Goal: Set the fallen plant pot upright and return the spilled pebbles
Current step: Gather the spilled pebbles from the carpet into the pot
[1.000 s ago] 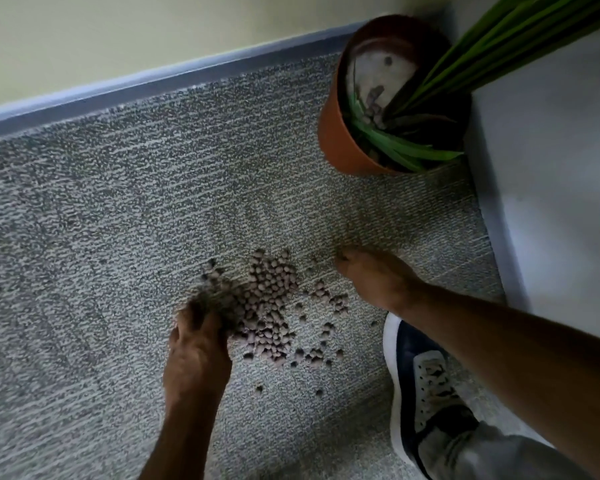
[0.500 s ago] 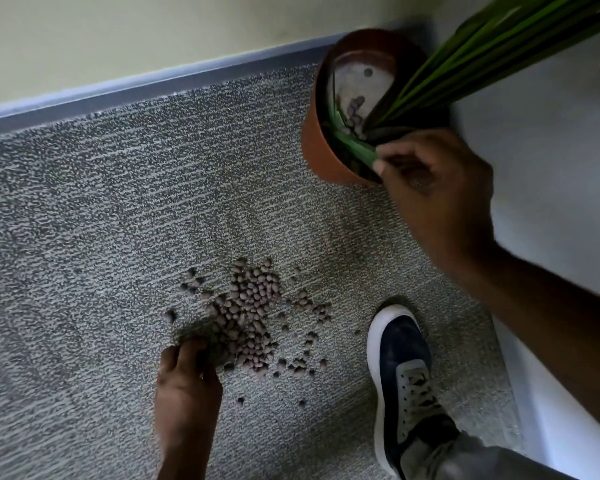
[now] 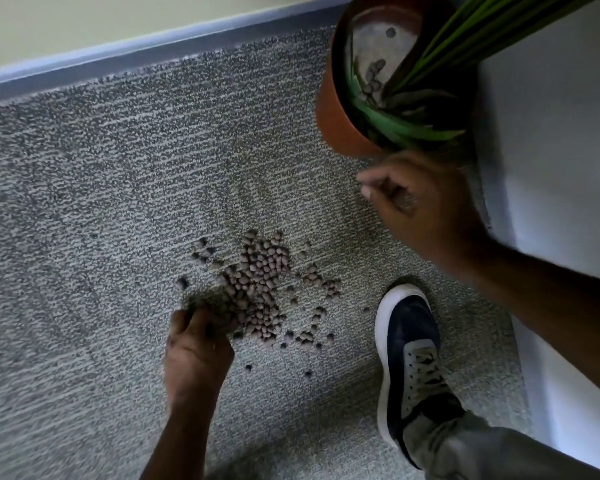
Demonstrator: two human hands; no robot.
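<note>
A grey looped carpet (image 3: 84, 202) fills most of the view, bounded at the top by a pale skirting board (image 3: 153, 43) and at the right by a white panel (image 3: 551, 150). In the upper right corner stands the terracotta plant pot (image 3: 329, 112), upright on the carpet, its long green leaves (image 3: 499, 26) slanting up and to the right; a few pebbles already lie inside it beside the stems. A dark sneaker (image 3: 409, 341) with a white sole is planted on the carpet at lower right. The right hand (image 3: 426, 206) hangs just below the pot's near rim, fingers loosely curled with thumb and forefinger pointing left; whether it holds any pebbles cannot be told. The left hand (image 3: 194, 351) rests on the carpet at the lower-left edge of the spill, fingers curled into the stones, apparently gathering a handful. The spilled pebbles (image 3: 260, 282) form a small heap, densest in the middle, with strays scattered toward the sneaker. The heap lies below and to the left of the right hand and touches the left hand, so the left is nearer the stones and the right nearer the pot. Most pebbles appear not yet returned.
</note>
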